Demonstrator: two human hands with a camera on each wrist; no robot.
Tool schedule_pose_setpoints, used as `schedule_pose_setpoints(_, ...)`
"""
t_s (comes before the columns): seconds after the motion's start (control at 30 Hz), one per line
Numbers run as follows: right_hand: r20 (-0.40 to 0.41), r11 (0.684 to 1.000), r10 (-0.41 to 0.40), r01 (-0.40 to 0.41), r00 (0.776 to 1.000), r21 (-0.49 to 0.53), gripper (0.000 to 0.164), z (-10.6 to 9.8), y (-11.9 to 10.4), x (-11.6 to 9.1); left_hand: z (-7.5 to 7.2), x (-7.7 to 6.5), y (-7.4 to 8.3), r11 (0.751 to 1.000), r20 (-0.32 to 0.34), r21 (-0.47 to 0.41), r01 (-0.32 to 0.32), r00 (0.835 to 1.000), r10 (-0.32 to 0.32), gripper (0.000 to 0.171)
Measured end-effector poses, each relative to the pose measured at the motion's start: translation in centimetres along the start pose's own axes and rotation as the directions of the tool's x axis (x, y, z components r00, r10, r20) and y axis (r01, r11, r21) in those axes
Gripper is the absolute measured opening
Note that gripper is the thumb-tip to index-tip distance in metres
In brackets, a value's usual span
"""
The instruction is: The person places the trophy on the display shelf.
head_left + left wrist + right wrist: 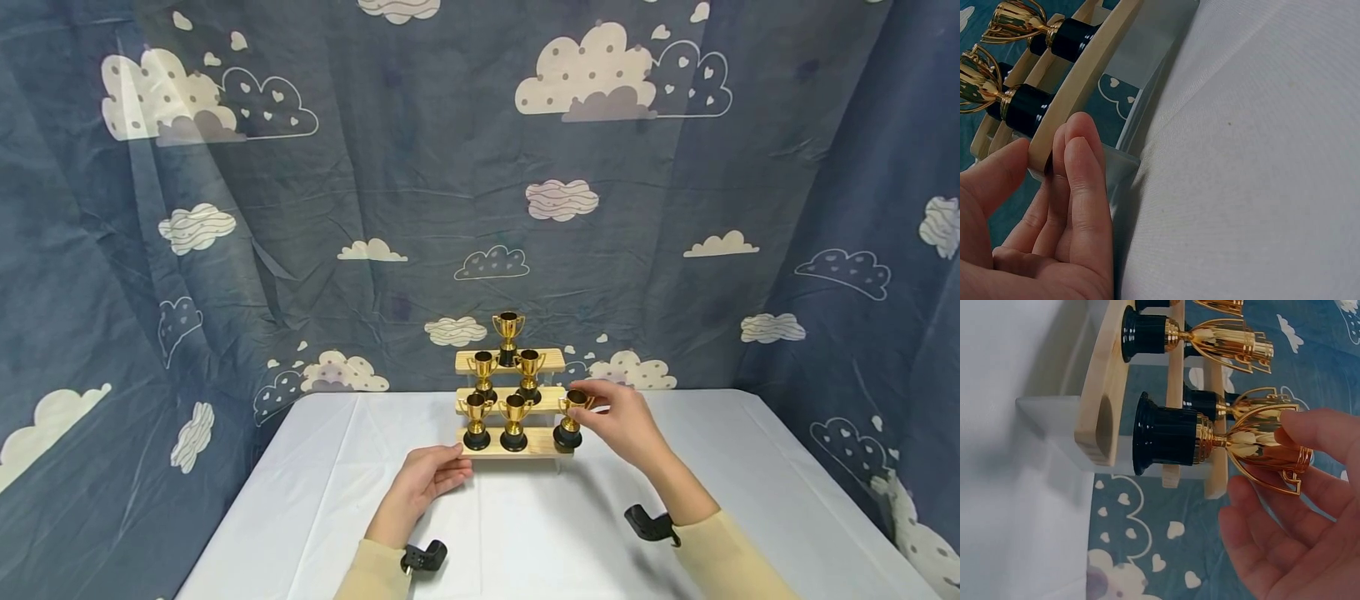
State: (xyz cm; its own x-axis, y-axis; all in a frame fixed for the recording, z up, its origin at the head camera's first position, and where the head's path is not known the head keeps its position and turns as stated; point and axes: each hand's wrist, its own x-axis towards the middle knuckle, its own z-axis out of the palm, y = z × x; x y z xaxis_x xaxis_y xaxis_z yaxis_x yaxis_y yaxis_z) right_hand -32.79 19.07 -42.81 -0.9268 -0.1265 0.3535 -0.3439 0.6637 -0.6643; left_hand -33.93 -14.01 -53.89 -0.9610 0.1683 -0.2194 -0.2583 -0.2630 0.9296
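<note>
A three-tier wooden stand (pixel 542 447) carries small gold trophy cups with black bases. One trophy (pixel 508 332) tops it, two stand on the middle board, and two stand on the lowest. My left hand (pixel 423 479) grips the left end of the lowest board (pixel 1072 94), thumb on one face and fingers on the other. My right hand (pixel 622 421) pinches another trophy cup (pixel 1169 437) by its gold bowl, thumb on one side and fingers on the other. In the right wrist view, a gap shows between its black base and the lowest board's right end.
Clear supports (pixel 1050 415) hold up the boards. A white cloth (pixel 345 500) covers the table beneath the stand. Blue fabric (pixel 420 167) printed with clouds hangs behind and at both sides. Each wrist wears a black camera mount (pixel 651 525).
</note>
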Motion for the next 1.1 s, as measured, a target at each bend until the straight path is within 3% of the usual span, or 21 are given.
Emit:
schedule_pose_setpoints(0.43,0.043,1.0,0.008,-0.007,0.999,-0.025,0.044,2.0,-0.1,1.4,0.2,-0.1,0.1,1.0,0.005,0.008,-0.013,1.0,0.013,0.038)
schedule_pose_setpoints(0.67,0.022,0.999,-0.019,0.02,1.0,-0.041,0.043,2.9,-0.2,1.9,0.1,-0.1,0.1,1.0,-0.003,0.004,-0.009,1.0,0.009,0.035)
schedule_pose_setpoints(1.1,0.0,0.999,0.005,-0.005,1.0,-0.047,0.041,3.6,-0.3,1.7,0.0,-0.1,0.2,1.0,-0.016,0.001,-0.003,1.0,0.003,0.032)
